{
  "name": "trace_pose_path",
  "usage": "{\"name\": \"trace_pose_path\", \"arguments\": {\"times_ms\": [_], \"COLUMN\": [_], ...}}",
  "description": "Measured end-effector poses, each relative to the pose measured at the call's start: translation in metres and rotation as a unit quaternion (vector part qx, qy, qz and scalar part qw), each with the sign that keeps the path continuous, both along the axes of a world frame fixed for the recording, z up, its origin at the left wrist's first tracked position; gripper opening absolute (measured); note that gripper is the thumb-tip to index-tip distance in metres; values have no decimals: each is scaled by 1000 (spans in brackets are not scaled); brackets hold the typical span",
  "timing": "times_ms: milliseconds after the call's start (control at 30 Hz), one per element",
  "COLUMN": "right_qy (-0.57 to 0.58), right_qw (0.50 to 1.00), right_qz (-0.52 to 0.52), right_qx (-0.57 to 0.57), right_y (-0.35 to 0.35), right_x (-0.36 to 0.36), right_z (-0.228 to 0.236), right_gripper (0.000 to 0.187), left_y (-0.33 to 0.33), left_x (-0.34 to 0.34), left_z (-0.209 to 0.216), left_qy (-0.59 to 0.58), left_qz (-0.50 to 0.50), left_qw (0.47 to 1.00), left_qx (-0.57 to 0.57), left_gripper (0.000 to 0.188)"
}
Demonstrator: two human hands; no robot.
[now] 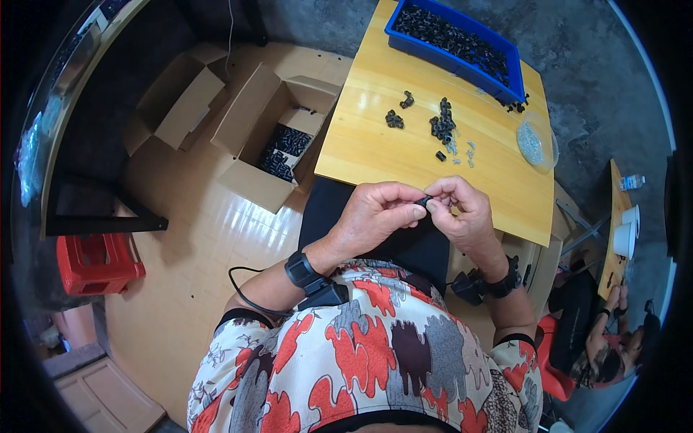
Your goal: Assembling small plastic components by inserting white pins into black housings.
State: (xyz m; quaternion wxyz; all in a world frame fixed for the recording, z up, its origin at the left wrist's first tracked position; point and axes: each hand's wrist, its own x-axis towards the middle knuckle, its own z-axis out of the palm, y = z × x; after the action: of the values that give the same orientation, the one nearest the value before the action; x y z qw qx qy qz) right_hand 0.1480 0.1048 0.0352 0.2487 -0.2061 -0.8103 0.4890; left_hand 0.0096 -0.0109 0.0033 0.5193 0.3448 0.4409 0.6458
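My left hand (375, 214) and my right hand (462, 213) meet above my lap, at the near edge of the yellow wooden table (375, 137). Both pinch one small black plastic part (424, 200) between thumbs and fingertips. On the table beyond lie a loose pile of similar black parts (442, 124), two smaller clusters (394, 119), one single black part (440, 155) and several tiny pale metal pieces (462, 151). Each wrist wears a black band with a cabled device.
A blue tray (505, 68) full of black parts stands at the table's far edge. A clear round dish (535, 142) of small pale pieces sits at the right. Open cardboard boxes (278, 144) stand on the floor left, one holding black parts. A red stool (97, 261) is far left. Another person (599, 339) sits lower right.
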Motion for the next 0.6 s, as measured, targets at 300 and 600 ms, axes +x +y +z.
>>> {"name": "trace_pose_path", "arguments": {"times_ms": [300,600], "right_qy": [-5,-15], "right_qw": [991,992], "right_qz": [-15,5], "right_qx": [132,124], "right_y": [1,-2], "right_x": [-3,-1], "right_z": [7,6], "right_gripper": [9,10], "left_y": [0,-2], "left_x": [1,0], "left_z": [0,1], "left_qy": [-7,7], "left_qz": [13,5], "left_qw": [1000,1000], "left_qx": [1,0], "left_gripper": [20,20]}}
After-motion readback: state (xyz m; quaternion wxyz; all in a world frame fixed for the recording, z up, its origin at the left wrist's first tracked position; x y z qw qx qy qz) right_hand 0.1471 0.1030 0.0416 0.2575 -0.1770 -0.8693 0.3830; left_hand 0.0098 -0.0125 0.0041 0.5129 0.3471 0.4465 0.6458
